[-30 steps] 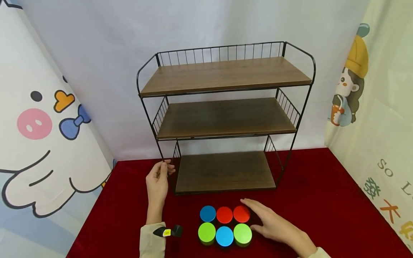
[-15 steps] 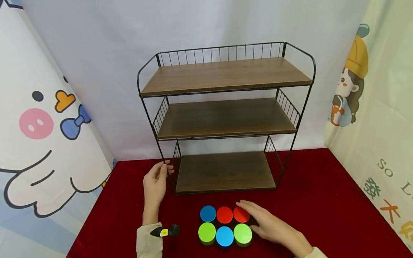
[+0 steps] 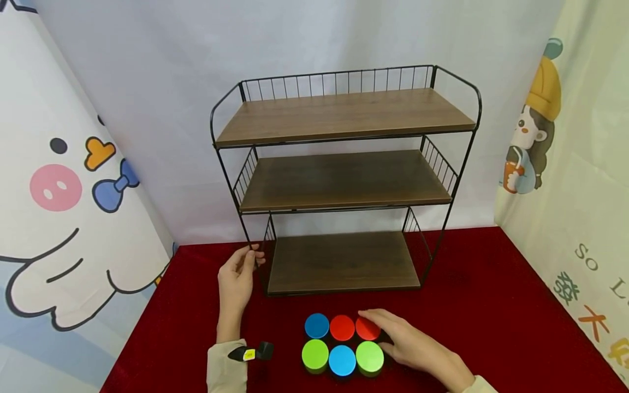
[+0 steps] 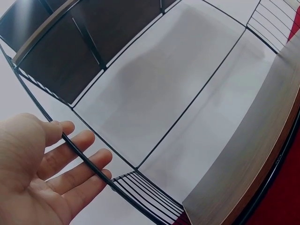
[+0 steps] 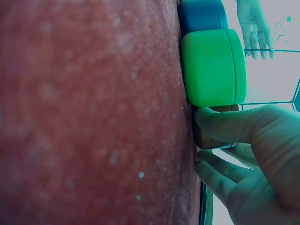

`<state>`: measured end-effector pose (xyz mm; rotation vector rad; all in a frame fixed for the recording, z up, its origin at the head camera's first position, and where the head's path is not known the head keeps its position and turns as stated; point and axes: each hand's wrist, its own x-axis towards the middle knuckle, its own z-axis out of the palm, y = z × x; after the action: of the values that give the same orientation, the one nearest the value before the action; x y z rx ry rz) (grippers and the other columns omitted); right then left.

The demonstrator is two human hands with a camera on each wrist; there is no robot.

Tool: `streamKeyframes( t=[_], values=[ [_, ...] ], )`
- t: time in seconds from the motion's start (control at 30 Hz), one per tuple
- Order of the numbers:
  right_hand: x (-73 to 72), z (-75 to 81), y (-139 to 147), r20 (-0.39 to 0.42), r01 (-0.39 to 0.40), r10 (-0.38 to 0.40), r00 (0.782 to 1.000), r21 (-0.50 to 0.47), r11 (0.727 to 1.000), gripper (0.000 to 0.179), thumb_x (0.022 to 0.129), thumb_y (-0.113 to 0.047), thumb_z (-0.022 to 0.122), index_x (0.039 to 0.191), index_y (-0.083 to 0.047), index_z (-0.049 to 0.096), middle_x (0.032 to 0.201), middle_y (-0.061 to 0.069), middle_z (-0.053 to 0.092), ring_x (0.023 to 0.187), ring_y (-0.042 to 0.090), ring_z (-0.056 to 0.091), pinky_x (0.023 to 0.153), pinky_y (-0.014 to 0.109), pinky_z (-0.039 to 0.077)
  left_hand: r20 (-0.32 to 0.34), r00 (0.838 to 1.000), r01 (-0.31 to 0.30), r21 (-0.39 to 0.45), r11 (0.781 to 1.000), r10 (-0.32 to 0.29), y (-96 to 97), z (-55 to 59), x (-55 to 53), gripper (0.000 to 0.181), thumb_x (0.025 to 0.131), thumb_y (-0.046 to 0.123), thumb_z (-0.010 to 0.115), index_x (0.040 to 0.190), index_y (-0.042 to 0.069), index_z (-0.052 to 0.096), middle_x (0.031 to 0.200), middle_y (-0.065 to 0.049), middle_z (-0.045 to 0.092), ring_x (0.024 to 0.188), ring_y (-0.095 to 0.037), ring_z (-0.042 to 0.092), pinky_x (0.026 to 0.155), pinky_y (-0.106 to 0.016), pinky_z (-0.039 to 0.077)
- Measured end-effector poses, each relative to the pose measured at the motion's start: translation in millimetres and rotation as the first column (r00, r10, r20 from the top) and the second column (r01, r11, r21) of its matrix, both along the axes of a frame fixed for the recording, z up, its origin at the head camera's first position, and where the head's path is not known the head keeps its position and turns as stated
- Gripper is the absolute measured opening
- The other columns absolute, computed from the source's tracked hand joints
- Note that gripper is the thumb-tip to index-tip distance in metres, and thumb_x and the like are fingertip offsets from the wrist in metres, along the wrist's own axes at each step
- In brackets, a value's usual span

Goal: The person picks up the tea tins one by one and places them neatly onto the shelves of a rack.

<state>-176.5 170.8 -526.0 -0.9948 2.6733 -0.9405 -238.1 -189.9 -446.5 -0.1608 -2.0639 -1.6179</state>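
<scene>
My left hand [image 3: 237, 279] pinches the left front post of a three-tier shelf rack [image 3: 344, 183] with brown boards and black wire sides. In the left wrist view the thumb meets the thin black rod [image 4: 82, 157], and the fingers reach behind it. My right hand [image 3: 415, 344] holds the back-right red round jar [image 3: 366, 328], fingers on its far side and thumb on its near side. The right wrist view shows that jar partly hidden by the thumb, right beside a light green jar [image 5: 211, 68]. All the jars stand on dark red cloth.
Beside the held jar are another red jar [image 3: 342, 328] and a dark blue jar [image 3: 316, 326]. The front row has a green jar [image 3: 315, 355], a light blue jar [image 3: 342, 360] and a second green one. White curtains [image 3: 304, 33] hang behind the rack.
My right hand has moved slightly left and closed round the back-right red jar. The left hand has shifted a little left, still at the post. Rack and jars have stayed in place.
</scene>
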Motion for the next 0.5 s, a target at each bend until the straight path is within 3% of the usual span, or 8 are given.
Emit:
streamKeyframes(
  t=[0.23, 0.33, 0.5],
  values=[
    [-1.7, 1.2, -1, -0.018, 0.007, -0.006, 1.000, 0.002, 1.000, 0.061, 0.091, 0.002, 0.074, 0.147, -0.004, 0.052, 0.141, 0.009, 0.057, 0.128, 0.028, 0.059, 0.102, 0.038, 0.055, 0.027, 0.999, -0.020, -0.010, 1.000, 0.020, -9.4, -24.1, -16.1, 0.026, 0.107, 0.011, 0.055, 0.123, -0.003, 0.070, 0.107, -0.022, 0.076, 0.095, -0.034, 0.074, 0.083, -0.022, 0.059],
    [-2.7, 2.0, 0, -0.023, 0.017, -0.017, 1.000, 0.005, 1.000, 0.059, 0.090, 0.000, 0.075, 0.146, -0.004, 0.054, 0.138, 0.009, 0.058, 0.126, 0.027, 0.060, 0.100, 0.037, 0.056, 0.036, 0.999, -0.002, 0.006, 1.000, 0.002, -11.9, -26.3, -17.3, 0.028, 0.107, 0.015, 0.056, 0.125, -0.001, 0.070, 0.109, -0.021, 0.076, 0.094, -0.022, 0.075, 0.082, -0.019, 0.058],
    [-4.8, 2.5, 3, -0.015, 0.049, -0.049, 0.999, -0.001, 0.999, 0.058, 0.090, -0.004, 0.077, 0.144, -0.005, 0.056, 0.135, 0.007, 0.058, 0.120, 0.023, 0.062, 0.096, 0.033, 0.057, 0.031, 0.999, 0.036, 0.124, 0.992, -0.040, -14.8, -27.1, -16.4, 0.027, 0.105, 0.015, 0.061, 0.125, -0.001, 0.070, 0.112, -0.024, 0.074, 0.091, -0.012, 0.075, 0.083, -0.020, 0.059]
  ],
)
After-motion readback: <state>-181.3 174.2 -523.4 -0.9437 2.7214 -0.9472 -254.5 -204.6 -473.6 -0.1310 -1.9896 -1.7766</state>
